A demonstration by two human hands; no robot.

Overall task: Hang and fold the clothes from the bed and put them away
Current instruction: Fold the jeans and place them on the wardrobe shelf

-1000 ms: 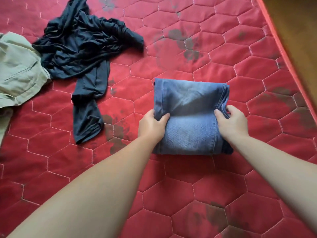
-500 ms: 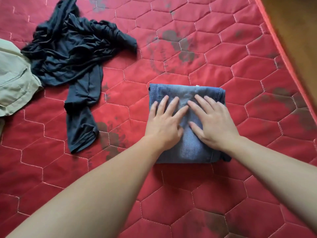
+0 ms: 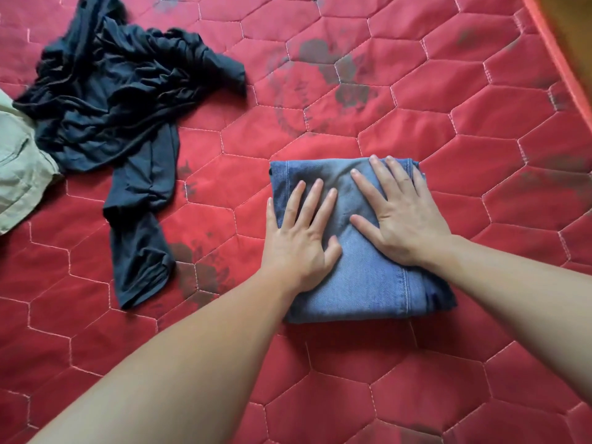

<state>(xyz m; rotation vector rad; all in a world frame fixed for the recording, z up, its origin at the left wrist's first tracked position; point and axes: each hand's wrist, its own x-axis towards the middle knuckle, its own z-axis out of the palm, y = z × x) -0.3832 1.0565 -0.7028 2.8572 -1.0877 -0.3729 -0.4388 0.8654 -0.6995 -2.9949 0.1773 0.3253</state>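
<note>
Here, two flat hands press on folded jeans on the bed.

Head view: the jeans point(image 3: 362, 277) lie folded into a compact rectangle on the red quilted bed point(image 3: 448, 123), toward its right edge. The left hand point(image 3: 298, 238) lies palm down on the left half, fingers straight and spread, gripping nothing. The right hand point(image 3: 400, 216) lies flat on the right half, fingers reaching the far fold, also holding nothing. A crumpled dark shirt point(image 3: 121, 100) lies well apart toward the far left corner, one sleeve trailing nearer. A pale green garment point(image 3: 19, 174) sits at the left edge, touching the shirt.
</note>
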